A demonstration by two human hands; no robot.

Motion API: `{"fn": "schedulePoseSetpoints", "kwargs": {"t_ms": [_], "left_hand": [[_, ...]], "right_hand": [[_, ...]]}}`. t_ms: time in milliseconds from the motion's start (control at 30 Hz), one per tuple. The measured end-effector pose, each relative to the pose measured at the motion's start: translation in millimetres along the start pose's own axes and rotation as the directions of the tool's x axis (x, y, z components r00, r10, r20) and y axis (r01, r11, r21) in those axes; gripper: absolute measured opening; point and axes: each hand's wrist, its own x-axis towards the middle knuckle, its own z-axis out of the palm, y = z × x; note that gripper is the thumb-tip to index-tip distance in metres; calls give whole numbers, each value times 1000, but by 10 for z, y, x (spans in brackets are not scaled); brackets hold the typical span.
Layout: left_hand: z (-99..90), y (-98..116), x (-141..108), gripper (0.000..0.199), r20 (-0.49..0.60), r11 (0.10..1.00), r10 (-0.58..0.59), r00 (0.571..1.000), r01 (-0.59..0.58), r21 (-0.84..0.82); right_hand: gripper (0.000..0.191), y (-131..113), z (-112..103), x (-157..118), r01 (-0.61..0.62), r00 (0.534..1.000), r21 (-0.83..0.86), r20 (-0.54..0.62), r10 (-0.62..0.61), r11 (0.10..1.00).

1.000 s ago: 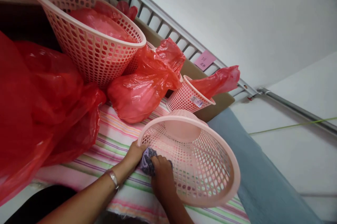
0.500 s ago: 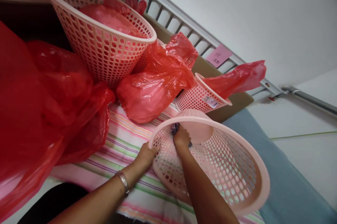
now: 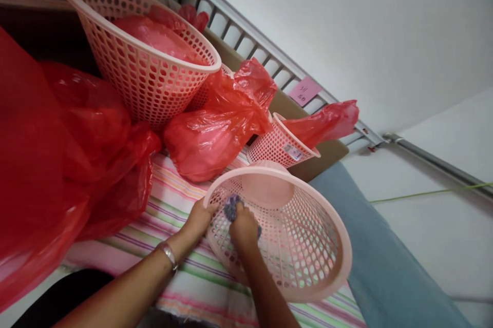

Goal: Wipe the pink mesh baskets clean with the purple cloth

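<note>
A pink perforated plastic basket [image 3: 308, 235] lies tilted on striped cloth [image 3: 208, 271], its wide mouth facing me. My left hand [image 3: 201, 219], with a silver bracelet at the wrist, grips the basket's left rim. Inside the basket is my right hand [image 3: 245, 226], closed around a crumpled bluish-purple cloth [image 3: 232, 207] held near the inner left wall. Part of the cloth sticks out on both sides of the fist. The left fingertips are partly hidden at the rim.
Red plastic bags [image 3: 215, 133] lie behind and at the left. A larger pink basket [image 3: 150, 71] holds red plastic at the upper left. Behind stands a small labelled basket [image 3: 279, 143], near a metal rail [image 3: 246, 25] with a pink note [image 3: 305, 91]. Blue-grey fabric [image 3: 385, 251] lies at right.
My right hand with the cloth has drawn back from deeper in the basket toward its mouth, along the left wall. The left hand keeps its hold, and the whole view has shifted slightly.
</note>
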Motion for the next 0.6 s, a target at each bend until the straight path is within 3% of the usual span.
{"fn": "schedulePoseSetpoints", "kwargs": {"t_ms": [133,233,300,400,500,600], "left_hand": [[-20,-33,3,26,-16,1000,25,1000,-25,1],[-17,-35,-6,26,-27,1000,17,999,-17,1],[-3,-29,-24,24,-28,1000,-2,1000,1,-5],[21,-19,-57,24,11,999,-5,1000,5,-37],[40,-16,-81,24,45,999,20,999,-18,-49],[60,-25,-89,24,36,999,1,999,0,-46]], "right_hand": [[38,-106,-42,-673,212,977,75,-45,-209,974],[41,-63,-75,-751,250,968,174,-31,-248,953],[39,1,-80,-569,196,980,230,-26,-196,953],[37,93,-37,-110,23,999,223,-29,-17,975],[37,148,40,369,-129,990,172,-35,137,977],[37,184,112,750,-214,976,110,-21,217,971]]}}
